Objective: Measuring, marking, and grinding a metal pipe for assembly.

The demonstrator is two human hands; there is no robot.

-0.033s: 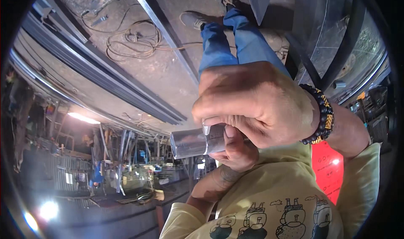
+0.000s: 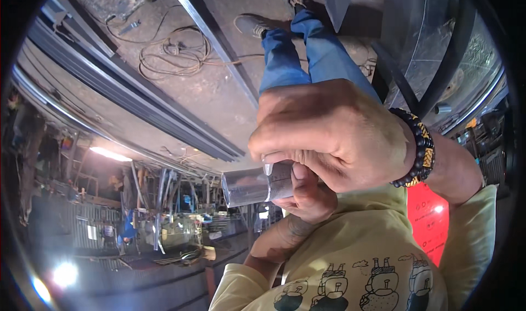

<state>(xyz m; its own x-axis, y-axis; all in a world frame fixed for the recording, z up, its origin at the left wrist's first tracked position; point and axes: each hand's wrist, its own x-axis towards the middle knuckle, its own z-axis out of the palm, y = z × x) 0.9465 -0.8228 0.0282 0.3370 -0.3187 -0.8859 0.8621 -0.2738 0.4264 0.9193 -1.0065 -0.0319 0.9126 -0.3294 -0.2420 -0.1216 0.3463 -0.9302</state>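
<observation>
Leftward of the fingers, the open rim of a short metal tube [image 2: 253,186] juts free, with nothing close about that end. Its other end is buried in the grip: the left hand [image 2: 307,199] curls beneath, thumb pressed on the tube's side, while the right hand [image 2: 334,133] wraps over the top, fingers [image 2: 274,147] pressed together and bent down onto it. A beaded bracelet [image 2: 419,149] rings the right wrist.

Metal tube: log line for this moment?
left hand under metal tube | right hand gripping over it | beaded bracelet on right wrist
</observation>
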